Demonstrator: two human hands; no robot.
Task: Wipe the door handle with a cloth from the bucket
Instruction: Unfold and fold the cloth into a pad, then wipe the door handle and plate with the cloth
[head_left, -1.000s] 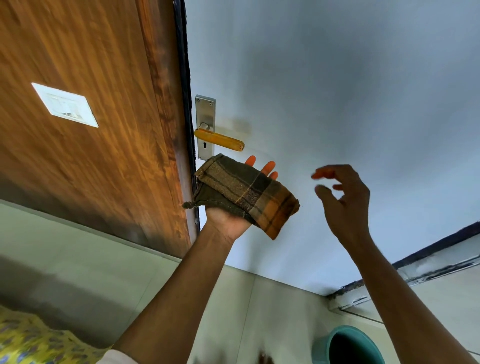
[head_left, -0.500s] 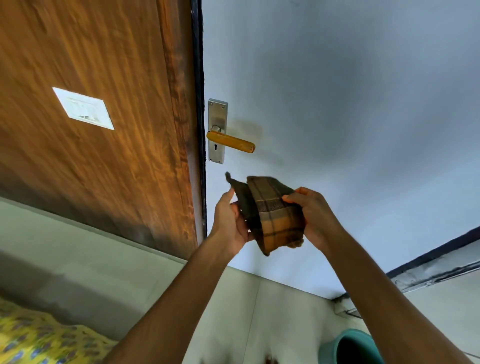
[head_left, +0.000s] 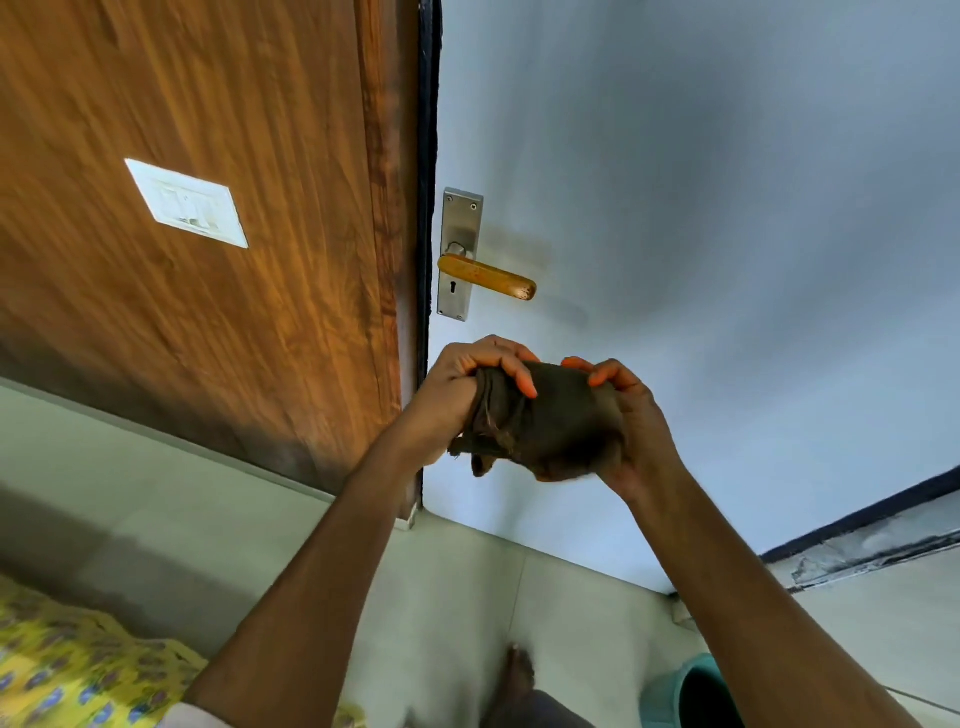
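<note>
An orange door handle (head_left: 487, 278) on a silver plate (head_left: 460, 253) at centre, dark brown cloth (head_left: 550, 421) below it, teal bucket (head_left: 685, 696) lower right, yellow flowered fabric (head_left: 78, 670) lower left.

Head-worn view, close on door (head_left: 675, 182)

The cloth (head_left: 550, 421) sits between both hands below the door handle (head_left: 485, 277), the bucket (head_left: 685, 693) lower right.

The cloth (head_left: 550, 415) is dark brown, bunched into a wad with frayed threads hanging at its left end, below the door handle (head_left: 485, 278) and apart from it. The handle is an orange-yellow lever, angled slightly downward to the right. The teal bucket (head_left: 675, 691) stands on the floor, bottom right.
</note>
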